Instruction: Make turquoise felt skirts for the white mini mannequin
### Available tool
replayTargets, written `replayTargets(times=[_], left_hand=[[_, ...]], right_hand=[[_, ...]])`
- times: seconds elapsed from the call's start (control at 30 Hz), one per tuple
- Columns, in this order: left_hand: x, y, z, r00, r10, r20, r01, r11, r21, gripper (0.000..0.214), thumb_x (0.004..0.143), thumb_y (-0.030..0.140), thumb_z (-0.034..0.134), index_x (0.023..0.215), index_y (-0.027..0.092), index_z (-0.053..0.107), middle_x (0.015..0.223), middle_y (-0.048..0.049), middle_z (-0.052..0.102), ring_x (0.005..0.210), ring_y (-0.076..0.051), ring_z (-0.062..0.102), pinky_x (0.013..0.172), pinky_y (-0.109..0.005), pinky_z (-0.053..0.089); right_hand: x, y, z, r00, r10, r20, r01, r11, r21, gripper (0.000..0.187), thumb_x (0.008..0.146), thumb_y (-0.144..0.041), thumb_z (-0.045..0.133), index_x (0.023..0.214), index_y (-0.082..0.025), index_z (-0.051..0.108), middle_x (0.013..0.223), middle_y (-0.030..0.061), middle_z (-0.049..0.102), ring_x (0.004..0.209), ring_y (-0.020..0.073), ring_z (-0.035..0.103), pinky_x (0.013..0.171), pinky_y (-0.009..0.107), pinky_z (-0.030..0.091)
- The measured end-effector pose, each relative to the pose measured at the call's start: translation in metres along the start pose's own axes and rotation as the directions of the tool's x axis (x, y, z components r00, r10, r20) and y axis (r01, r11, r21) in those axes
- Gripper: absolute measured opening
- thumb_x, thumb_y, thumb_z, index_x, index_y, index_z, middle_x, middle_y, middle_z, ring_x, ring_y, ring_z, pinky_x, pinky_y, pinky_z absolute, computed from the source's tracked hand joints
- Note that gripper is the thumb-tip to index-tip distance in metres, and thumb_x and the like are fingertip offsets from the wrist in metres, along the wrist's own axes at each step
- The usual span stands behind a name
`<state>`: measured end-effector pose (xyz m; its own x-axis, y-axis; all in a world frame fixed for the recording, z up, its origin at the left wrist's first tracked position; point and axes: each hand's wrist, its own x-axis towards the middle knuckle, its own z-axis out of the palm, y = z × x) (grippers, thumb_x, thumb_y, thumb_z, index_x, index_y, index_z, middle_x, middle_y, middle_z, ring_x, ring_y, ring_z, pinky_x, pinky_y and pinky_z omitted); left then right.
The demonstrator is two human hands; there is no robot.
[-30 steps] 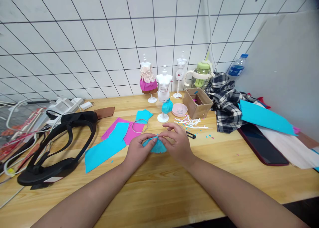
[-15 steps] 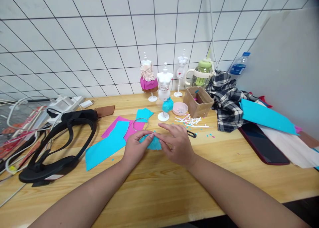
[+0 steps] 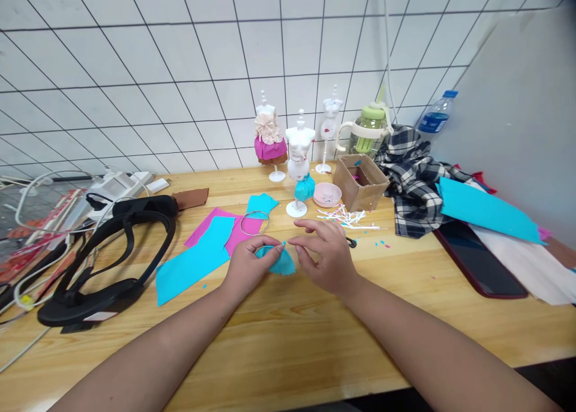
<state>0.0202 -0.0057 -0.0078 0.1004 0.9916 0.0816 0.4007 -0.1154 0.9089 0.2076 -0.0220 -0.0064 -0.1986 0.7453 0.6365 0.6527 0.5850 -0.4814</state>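
Observation:
My left hand (image 3: 252, 261) pinches a small fan of gathered turquoise crepe paper (image 3: 283, 264) between thumb and fingers, just above the tabletop. The fan's jagged lower edge hangs toward me. Close on its right is my right hand (image 3: 327, 256), fingers apart and curved, the index fingertip a short way from the gathered point; I see nothing held in it. Beyond the hands stands a white mini dress form (image 3: 300, 145) with a turquoise puff (image 3: 305, 188) at its lower right. A thin metal ring (image 3: 255, 223) lies on paper beyond my left hand.
Turquoise paper (image 3: 193, 271) lies over magenta sheets at left, near a black headset frame (image 3: 135, 286). A pink dish (image 3: 327, 195), cardboard box (image 3: 361, 184) and white paper strips (image 3: 346, 217) sit behind my right hand. A phone (image 3: 486, 265) lies at right.
My right hand has drawn back slightly to the right from the crepe paper, leaving a gap. My left hand keeps its pinch, and more of the fan shows. The view has shifted slightly.

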Motion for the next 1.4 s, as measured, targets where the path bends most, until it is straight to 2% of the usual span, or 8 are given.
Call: replayTargets(times=[0.13,0.47,0.77,0.93,1.03,1.17,1.27,1.4], left_hand=[[0.0,0.001,0.001,0.999,-0.023,0.026,0.024,0.999,-0.023,0.025,0.071,0.042,0.07,0.079,0.018,0.073,0.081,-0.0049,0.075,0.077,-0.022,0.068,0.067,-0.029,0.054],[0.0,-0.002,0.003,0.994,-0.01,0.105,0.014,0.999,-0.034,0.026,0.071,0.043,0.07,0.08,0.019,0.075,0.08,-0.005,0.076,0.074,-0.022,0.069,0.066,-0.029,0.055],[0.0,0.003,0.004,0.992,0.046,0.114,-0.055,0.996,0.071,0.024,0.074,0.042,0.067,0.08,0.02,0.075,0.081,-0.0046,0.076,0.076,-0.022,0.069,0.071,-0.031,0.055],[0.001,0.0,0.003,0.99,0.005,0.138,-0.008,1.0,0.019,0.025,0.076,0.042,0.065,0.083,0.019,0.075,0.079,-0.0047,0.076,0.072,-0.021,0.068,0.064,-0.029,0.055],[0.003,-0.006,0.002,0.992,-0.021,0.126,0.023,1.0,-0.018,0.026,0.075,0.042,0.066,0.083,0.018,0.074,0.08,-0.0052,0.075,0.072,-0.021,0.068,0.063,-0.029,0.054],[0.005,-0.011,0.002,0.994,-0.024,0.106,0.028,0.999,-0.033,0.028,0.077,0.042,0.066,0.088,0.018,0.074,0.084,-0.0063,0.075,0.079,-0.022,0.069,0.068,-0.03,0.055],[0.006,-0.012,0.002,0.996,-0.01,0.088,0.013,0.999,-0.033,0.028,0.077,0.041,0.066,0.091,0.018,0.073,0.088,-0.0069,0.075,0.081,-0.022,0.069,0.07,-0.031,0.055],[0.004,-0.009,0.004,0.999,0.037,0.041,-0.036,0.999,-0.004,0.025,0.075,0.038,0.068,0.088,0.018,0.071,0.088,-0.0065,0.075,0.081,-0.022,0.069,0.071,-0.03,0.055]], right_hand=[[0.003,0.007,0.003,0.998,0.053,0.021,-0.055,0.993,0.102,0.024,0.083,-0.027,0.06,0.105,-0.025,0.069,0.109,0.0054,0.067,0.102,0.0224,0.059,0.09,0.039,0.043],[0.002,0.014,0.014,0.978,0.145,0.151,-0.181,0.946,0.267,0.012,0.079,-0.025,0.067,0.09,-0.025,0.073,0.094,0.0026,0.071,0.091,0.0195,0.064,0.084,0.036,0.048],[0.001,0.013,0.016,0.976,0.157,0.151,-0.187,0.96,0.208,0.001,0.076,-0.023,0.068,0.077,-0.023,0.068,0.083,0.001,0.07,0.083,0.0195,0.063,0.079,0.035,0.046],[0.004,0.017,0.014,0.973,0.156,0.171,-0.193,0.954,0.228,0.002,0.077,-0.022,0.067,0.075,-0.022,0.068,0.081,0.001,0.071,0.08,0.0188,0.063,0.077,0.034,0.047],[0.005,0.023,0.01,0.967,0.123,0.223,-0.192,0.926,0.324,0.009,0.083,-0.026,0.064,0.083,-0.023,0.072,0.087,0.0025,0.073,0.085,0.0185,0.065,0.081,0.034,0.049],[0.005,0.027,0.01,0.953,0.227,0.199,-0.285,0.897,0.339,0.024,0.082,-0.022,0.062,0.105,-0.023,0.07,0.097,0.0047,0.072,0.08,0.017,0.065,0.079,0.035,0.05],[0.003,0.025,0.015,0.919,0.283,0.273,-0.374,0.843,0.387,0.028,0.078,-0.018,0.06,0.105,-0.02,0.069,0.092,0.0052,0.072,0.074,0.0162,0.064,0.071,0.032,0.051],[0.0,0.02,0.023,0.86,0.351,0.37,-0.501,0.718,0.483,0.024,0.078,-0.025,0.06,0.098,-0.017,0.069,0.081,0.0049,0.071,0.067,0.0156,0.063,0.06,0.028,0.051]])
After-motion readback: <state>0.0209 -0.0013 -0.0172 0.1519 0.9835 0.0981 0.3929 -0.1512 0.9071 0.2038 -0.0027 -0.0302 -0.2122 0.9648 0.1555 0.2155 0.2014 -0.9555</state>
